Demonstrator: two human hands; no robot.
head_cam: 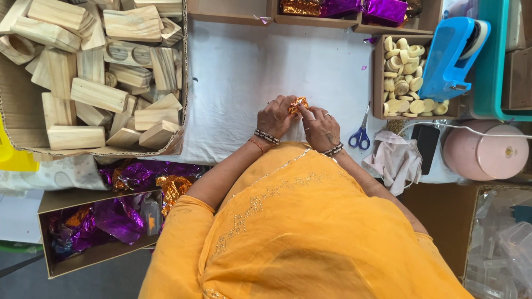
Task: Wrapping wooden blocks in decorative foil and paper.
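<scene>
My left hand (275,116) and my right hand (320,126) meet over the white table cover (244,72), close to my body. Together they pinch a small object wrapped in shiny orange foil (299,104); the fingers of both hands fold around it and hide most of it. Beaded bracelets sit on both wrists and a ring is on my right hand. My orange garment fills the lower middle of the view.
A cardboard box of pale wooden blocks (94,72) sits at left. A wooden tray of small wooden rings (404,72) and a blue tape dispenser (451,52) stand at right. Blue-handled scissors (361,134), a cloth (393,158), a pink round container (482,152) and boxes of purple and orange foil (111,218) lie nearby.
</scene>
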